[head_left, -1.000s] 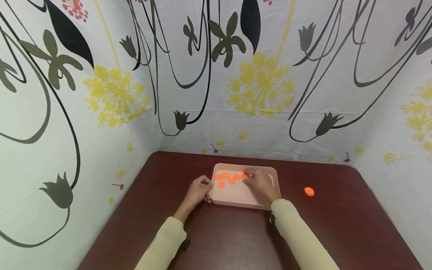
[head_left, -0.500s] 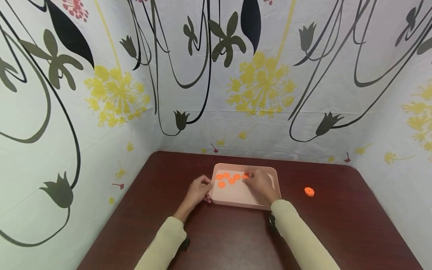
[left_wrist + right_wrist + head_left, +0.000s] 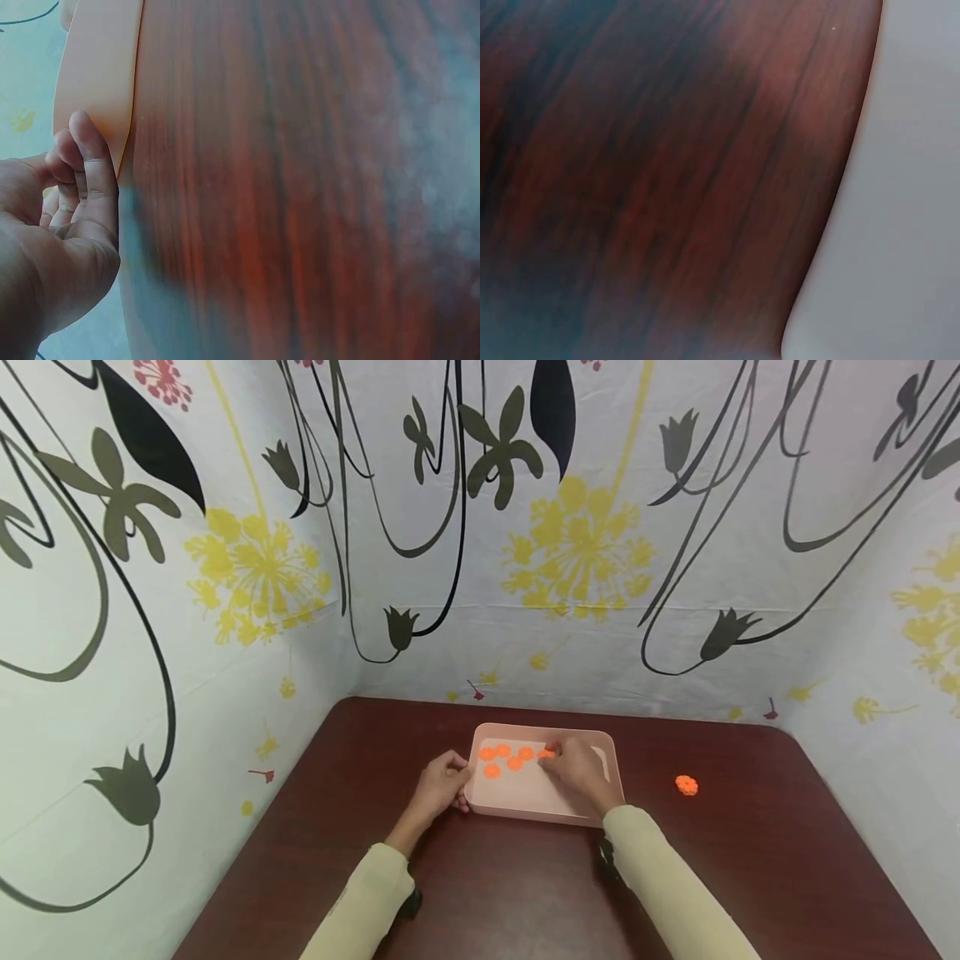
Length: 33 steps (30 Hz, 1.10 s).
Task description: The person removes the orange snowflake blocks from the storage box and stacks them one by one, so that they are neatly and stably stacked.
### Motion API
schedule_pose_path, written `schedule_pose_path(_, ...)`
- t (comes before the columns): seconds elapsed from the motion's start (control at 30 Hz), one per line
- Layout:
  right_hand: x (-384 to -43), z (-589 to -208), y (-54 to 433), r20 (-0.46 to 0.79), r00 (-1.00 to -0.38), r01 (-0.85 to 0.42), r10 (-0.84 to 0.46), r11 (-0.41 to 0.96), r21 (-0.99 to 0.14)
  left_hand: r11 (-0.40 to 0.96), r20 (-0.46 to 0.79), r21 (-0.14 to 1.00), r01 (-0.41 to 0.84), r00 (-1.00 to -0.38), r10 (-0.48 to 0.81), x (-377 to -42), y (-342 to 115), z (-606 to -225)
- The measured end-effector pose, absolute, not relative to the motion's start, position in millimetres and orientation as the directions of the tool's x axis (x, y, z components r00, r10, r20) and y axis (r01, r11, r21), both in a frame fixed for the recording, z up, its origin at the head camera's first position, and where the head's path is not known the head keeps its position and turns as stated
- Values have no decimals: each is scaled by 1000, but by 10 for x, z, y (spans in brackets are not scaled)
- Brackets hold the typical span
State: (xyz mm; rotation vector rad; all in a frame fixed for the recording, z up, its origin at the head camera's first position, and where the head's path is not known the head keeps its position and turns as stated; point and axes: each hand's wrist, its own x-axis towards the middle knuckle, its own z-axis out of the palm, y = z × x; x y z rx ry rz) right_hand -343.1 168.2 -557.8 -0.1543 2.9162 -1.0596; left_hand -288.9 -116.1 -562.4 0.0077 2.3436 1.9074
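A: R hand [image 3: 579,768] — what's it got?
B: Orange disc [image 3: 545,753], pinched b/w thumb & forefinger. Lifted or resting, can't tell from here.
A: Where's that?
B: Inside the pink tray [image 3: 517,815], toward the far side, abt mid-length. Tray's long axis runs L to R. Five other discs [image 3: 514,762] lie L of the grip; nearest one's just beside the pinched disc.
A: L hand [image 3: 441,783]?
B: Gripping the tray's L end, fingertips on the outer wall. It's nearer the leftmost discs, but w/ that wall b/w.
A: Anything outside?
B: One orange flower [image 3: 686,786] on the table [image 3: 525,893], R of the tray, well apart from it. R hand's the nearer; tray's R wall lies b/w. R sleeve [image 3: 667,877] comes in from the near R, wrist by the tray's near R corner.
A: Wrist views?
B: L one has fingers at the tray wall. R one — table w/ a pale surface [image 3: 900,195] past its edge, no hand in it. Patterned cloth [image 3: 600,652] hangs behind the table.
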Motion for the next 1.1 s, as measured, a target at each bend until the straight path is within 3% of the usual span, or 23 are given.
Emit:
schedule_pose_path(0.4,-3314,-5480,1781,105,-980,-196,-171,701,-686,207,-96,975,-81,-993,68,-2864,-1152,-5592)
schedule_pose_path(0.6,-3252,-5354,1918,222,-955,-293,-196,727,-621,212,-103,973,-86,-992,68,-2864,-1160,-5603)
schedule_pose_path(0.87,-3071,-5219,2273,234,-958,-280,-168,730,-624,219,-101,972,-84,-992,69,-2867,-1159,-5609)
schedule_pose_path(1.1,-2949,-5184,2674,317,-940,-299,-128,758,-580,225,-108,970,-87,-991,83,-2866,-1162,-5585)
